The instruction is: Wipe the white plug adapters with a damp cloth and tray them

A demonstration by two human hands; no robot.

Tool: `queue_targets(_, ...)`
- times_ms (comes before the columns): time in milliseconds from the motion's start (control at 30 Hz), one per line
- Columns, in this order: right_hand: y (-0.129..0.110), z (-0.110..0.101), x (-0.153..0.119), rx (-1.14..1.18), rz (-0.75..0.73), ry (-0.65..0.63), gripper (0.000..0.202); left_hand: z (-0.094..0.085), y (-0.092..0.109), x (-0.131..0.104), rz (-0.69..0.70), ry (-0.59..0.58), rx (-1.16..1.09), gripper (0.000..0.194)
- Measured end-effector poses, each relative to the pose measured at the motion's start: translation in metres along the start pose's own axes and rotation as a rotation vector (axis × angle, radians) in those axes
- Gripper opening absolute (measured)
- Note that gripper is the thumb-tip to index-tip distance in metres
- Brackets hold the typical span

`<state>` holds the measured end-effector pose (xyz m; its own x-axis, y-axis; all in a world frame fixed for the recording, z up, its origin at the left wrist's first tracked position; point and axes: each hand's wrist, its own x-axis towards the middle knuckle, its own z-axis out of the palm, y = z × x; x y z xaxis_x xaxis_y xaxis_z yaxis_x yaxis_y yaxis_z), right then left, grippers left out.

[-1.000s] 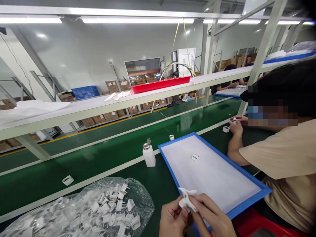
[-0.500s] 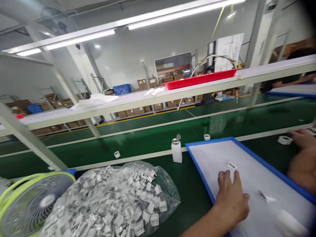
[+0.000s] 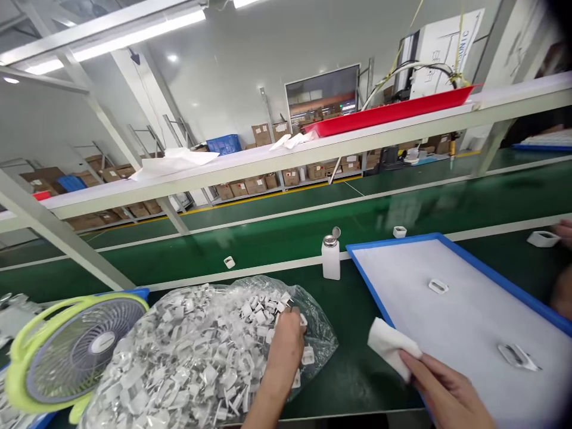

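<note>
In the head view, the left hand (image 3: 288,333) reaches into the pile at lower centre, its fingers curled down among small white plastic parts (image 3: 174,357); the fingertips are hidden, so whether it has closed on one cannot be told. The right hand (image 3: 451,390), at lower right, pinches a folded white cloth (image 3: 386,342) between thumb and fingers. Held by one end, the cloth spreads out to the left, probably to leave its face free.

The parts lie heaped in a clear plastic bag (image 3: 322,325) on the green desk (image 3: 357,381), at lower left and centre; its loose right edge seems to keep them together yet within reach. The blue-rimmed tray (image 3: 500,280) lies at right, beside the cloth, its pale surface bearing one part (image 3: 438,286) near the middle and another piece (image 3: 518,357) lower down, set well apart, perhaps so each can be picked up singly. A white pump bottle (image 3: 331,262) stands upright between bag and tray, its lid raised, seemingly for easy access. A green-framed fan (image 3: 102,341) sits at lower left.
</note>
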<state>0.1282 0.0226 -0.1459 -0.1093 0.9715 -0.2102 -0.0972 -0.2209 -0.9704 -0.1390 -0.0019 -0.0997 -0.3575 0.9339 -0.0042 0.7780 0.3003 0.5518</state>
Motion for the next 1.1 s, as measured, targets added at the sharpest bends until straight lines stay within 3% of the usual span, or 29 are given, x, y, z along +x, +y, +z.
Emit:
queue_targets(100,-0.009,0.024,-0.003,0.207,0.121,-0.078,0.042,0.013,0.018,-0.008,0.106,-0.050,-0.141,0.030)
queue_targets(233,-0.005,0.028,-0.008,0.000,-0.065,0.030,0.048,0.050,0.031,-0.024,0.223,-0.224,-0.443,0.029)
queue_targets(367,0.013,0.020,-0.012,-0.243,-0.240,0.161,0.041,0.076,0.024,-0.031,0.305,-0.266,-0.443,0.039)
queue_targets(533,0.036,0.026,-0.012,-0.534,-0.523,0.111,0.030,0.081,0.016,-0.029,0.396,-0.262,-0.423,0.045)
queue_targets(733,0.052,0.030,-0.009,-0.738,-0.775,-0.163,0.048,0.091,0.018,-0.030,0.425,-0.209,-0.292,0.039)
queue_targets(933,0.076,0.019,-0.026,-0.799,-0.856,-0.143,0.048,0.104,0.010,-0.030,0.479,-0.210,-0.247,0.046)
queue_targets(1100,0.063,0.025,-0.020,-0.776,-0.789,-0.166,0.048,0.101,0.010,-0.030,0.510,-0.216,-0.258,0.052)
